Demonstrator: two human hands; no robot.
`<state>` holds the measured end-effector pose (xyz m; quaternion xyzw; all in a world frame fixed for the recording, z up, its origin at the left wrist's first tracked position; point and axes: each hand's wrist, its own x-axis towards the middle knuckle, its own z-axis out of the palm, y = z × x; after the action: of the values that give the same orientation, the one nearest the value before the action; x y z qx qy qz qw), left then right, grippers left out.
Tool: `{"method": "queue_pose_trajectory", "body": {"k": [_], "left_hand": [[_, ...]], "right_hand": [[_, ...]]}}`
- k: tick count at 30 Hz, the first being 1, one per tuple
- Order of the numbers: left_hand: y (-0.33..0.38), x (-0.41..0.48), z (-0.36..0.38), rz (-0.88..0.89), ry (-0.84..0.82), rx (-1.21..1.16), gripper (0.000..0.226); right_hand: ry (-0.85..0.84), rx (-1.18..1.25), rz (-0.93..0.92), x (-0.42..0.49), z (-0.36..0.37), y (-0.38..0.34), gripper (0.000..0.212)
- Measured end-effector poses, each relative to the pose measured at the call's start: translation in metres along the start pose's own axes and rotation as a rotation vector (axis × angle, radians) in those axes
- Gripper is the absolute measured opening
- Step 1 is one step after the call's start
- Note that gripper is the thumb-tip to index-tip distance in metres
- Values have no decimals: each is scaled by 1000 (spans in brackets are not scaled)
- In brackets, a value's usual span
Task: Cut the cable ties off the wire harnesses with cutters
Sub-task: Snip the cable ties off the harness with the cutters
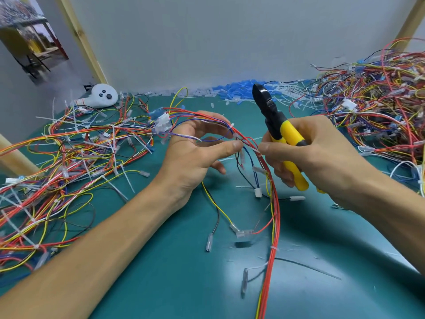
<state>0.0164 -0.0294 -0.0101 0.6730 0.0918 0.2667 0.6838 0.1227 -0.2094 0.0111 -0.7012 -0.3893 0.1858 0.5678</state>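
Pinched wire harness [274,203] in grip of left hand [195,155] above counter [172,272], presenting a cable tie [235,135]; clasped cutters [273,116] in right hand [326,153], blades raised clear.

Plastic, metal and wood on my counter [184,284].
My cutters [279,127]: glossy yellow plastic grips, matt black metal head; harness wires [276,215] in shiny plastic insulation; counter smooth with a soft sheen; far-left post [79,38] bare wood.
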Motion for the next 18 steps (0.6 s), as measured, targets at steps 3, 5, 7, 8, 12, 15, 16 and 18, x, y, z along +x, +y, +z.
{"method": "queue_pose_trajectory", "body": {"k": [3,5,7,8,12,15,16,18], "left_hand": [[-1,1,-1,33,-31,13,38],[-1,1,-1,30,-91,-19,40],[-3,0,0,26,-148,-37,41],[-3,0,0,28,-161,-38,41],[-2,0,-3,26,-123,-23,39],[-2,0,-2,22,-82,32,36],[-2,-1,-1,16,-78,41,35],[-1,-1,-1,8,-80,40,33]], "right_hand": [[24,16,26,1,-1,3,24],[43,-4,54,3,0,5,26],[52,-35,85,4,1,7,28],[58,-41,93,4,1,8,29],[46,13,92,5,0,7,35],[10,52,117,4,-1,6,34],[-3,46,121,4,-1,6,30],[-20,36,129,4,0,6,23]]}}
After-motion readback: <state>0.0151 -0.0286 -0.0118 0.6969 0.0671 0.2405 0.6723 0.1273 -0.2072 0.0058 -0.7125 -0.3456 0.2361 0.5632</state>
